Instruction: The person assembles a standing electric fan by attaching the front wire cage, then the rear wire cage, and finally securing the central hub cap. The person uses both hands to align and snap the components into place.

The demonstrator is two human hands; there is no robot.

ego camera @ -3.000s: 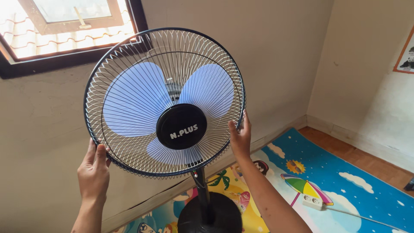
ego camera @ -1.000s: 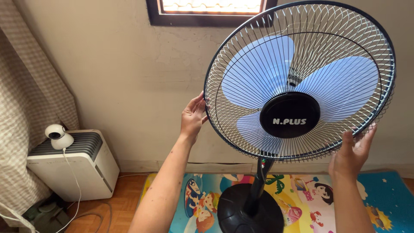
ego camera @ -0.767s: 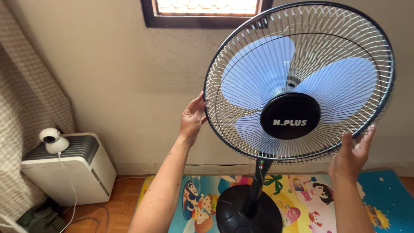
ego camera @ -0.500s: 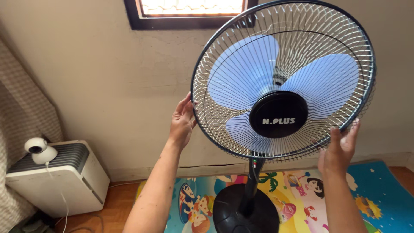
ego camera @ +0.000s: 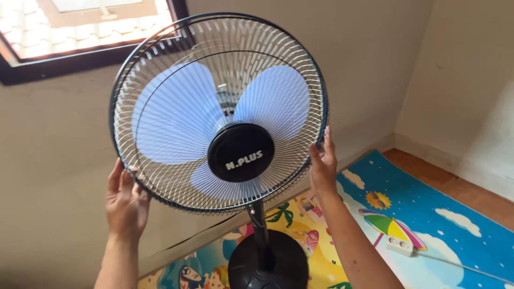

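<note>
- Fingers of the left hand (ego camera: pixel 127 200): extended and slightly spread, palm pressed flat against the lower-left rim of the fan guard (ego camera: pixel 218 112); not curled through the wires, so bracing the rim, not clenching it.
- Fingers of the right hand (ego camera: pixel 323 165): upright, thumb in front and fingertips behind the lower-right rim of the guard, a light pinch on the dark outer ring.
- Relation of hands to guard: the round cage sits between the two hands and mostly above them; each hand touches the rim, on opposite sides. The left hand meets the rim a little lower than the right. Neither hand appears clearly nearer the hub.
- Fan guard: circular wire cage with dark ring, tilted so its face points toward the camera and somewhat downward to the right.
- Hub cap (ego camera: pixel 241 152): black disc at the centre of the guard, pale blue blades (ego camera: pixel 176 115) behind the wires, apparently at rest.
- Long axis of the fan: the black pole (ego camera: pixel 259 225) runs nearly vertical from beneath the guard down to the round black base (ego camera: pixel 269 262).
- Base position: standing on a colourful play mat (ego camera: pixel 428 214), close to the beige wall (ego camera: pixel 53 160).
- Surroundings: dark-framed window (ego camera: pixel 80 32) at upper left; white power strip (ego camera: pixel 399 245) on the mat, well apart from the base.
</note>
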